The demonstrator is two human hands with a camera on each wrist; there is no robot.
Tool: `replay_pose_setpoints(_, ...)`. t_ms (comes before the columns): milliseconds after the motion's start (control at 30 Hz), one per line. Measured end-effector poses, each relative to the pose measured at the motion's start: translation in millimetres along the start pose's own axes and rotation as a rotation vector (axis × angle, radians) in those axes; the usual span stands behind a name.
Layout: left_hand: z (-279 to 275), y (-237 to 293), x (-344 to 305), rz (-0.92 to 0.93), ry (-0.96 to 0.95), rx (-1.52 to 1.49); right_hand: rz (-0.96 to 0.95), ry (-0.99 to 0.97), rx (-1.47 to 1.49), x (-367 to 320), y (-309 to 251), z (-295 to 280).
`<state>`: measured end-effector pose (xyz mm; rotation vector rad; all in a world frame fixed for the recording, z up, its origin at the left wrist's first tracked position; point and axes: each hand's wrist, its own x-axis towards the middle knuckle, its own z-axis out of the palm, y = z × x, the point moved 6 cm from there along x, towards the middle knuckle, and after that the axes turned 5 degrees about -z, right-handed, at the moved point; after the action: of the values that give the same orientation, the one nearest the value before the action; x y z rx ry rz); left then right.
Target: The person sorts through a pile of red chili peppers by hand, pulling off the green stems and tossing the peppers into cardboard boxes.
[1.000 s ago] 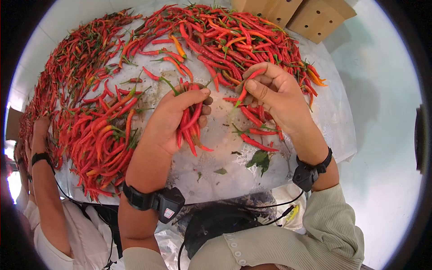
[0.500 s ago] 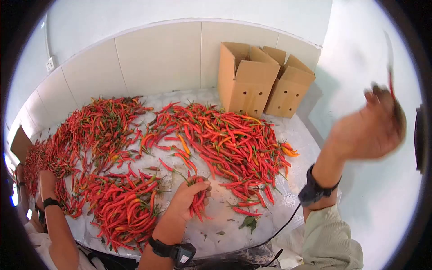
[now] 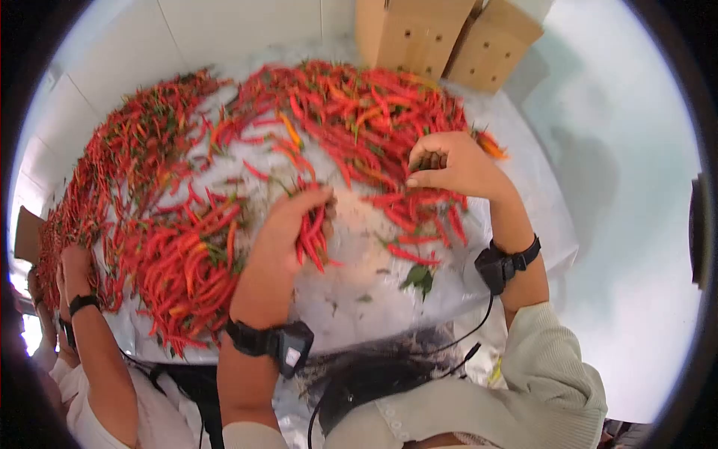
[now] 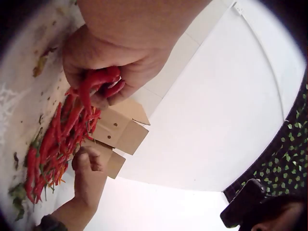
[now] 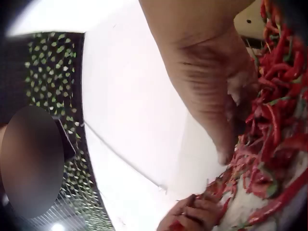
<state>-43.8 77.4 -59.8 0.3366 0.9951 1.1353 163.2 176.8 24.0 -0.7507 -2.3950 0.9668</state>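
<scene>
A small bunch of red chillies (image 3: 311, 238) is gripped in my left hand (image 3: 278, 228), tips hanging below the fingers. In the left wrist view, curved chillies (image 4: 98, 81) stick out between the thumb and fingers. My right hand (image 3: 465, 166) hovers at the right part of the big chilli pile (image 3: 359, 112), with loosely bent fingers and the thumb held apart. No chilli shows between them. The right wrist view shows that thumb (image 5: 222, 144) stretched out beside the pile. Below the right hand lie several loose chillies (image 3: 411, 256) on the white sheet (image 3: 359, 329).
A second heap of chillies (image 3: 183, 273) lies left of my left hand, and a darker heap (image 3: 142, 142) spreads behind it. Cardboard boxes (image 3: 419, 45) stand at the back. At the left, another person's arm (image 3: 101, 337) reaches to the table. A green leaf (image 3: 419, 278) lies near the front.
The right hand held a chilli, swung up and out to the right with it, and is now back over the pile without it. The left hand keeps its bunch. The head view tipped up, then down.
</scene>
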Motion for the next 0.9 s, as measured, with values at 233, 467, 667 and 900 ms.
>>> replay_pose_setpoints(233, 7, 2, -8, 0.008, 0.013, -0.082, -0.086, -0.372, -0.163, -26, -12, 36)
replay_pose_setpoints(467, 13, -3, -9, -0.013, 0.041, -0.049, -0.031, -0.250, -0.404, -27, -18, 41)
replay_pose_setpoints(667, 9, -2, -6, 0.004, 0.021, -0.045, -0.128, -0.142, -0.458, -25, -20, 48)
replay_pose_setpoints(900, 6, -1, -4, 0.012, 0.019, -0.035, -0.116, -0.161, -0.452, -22, -26, 60)
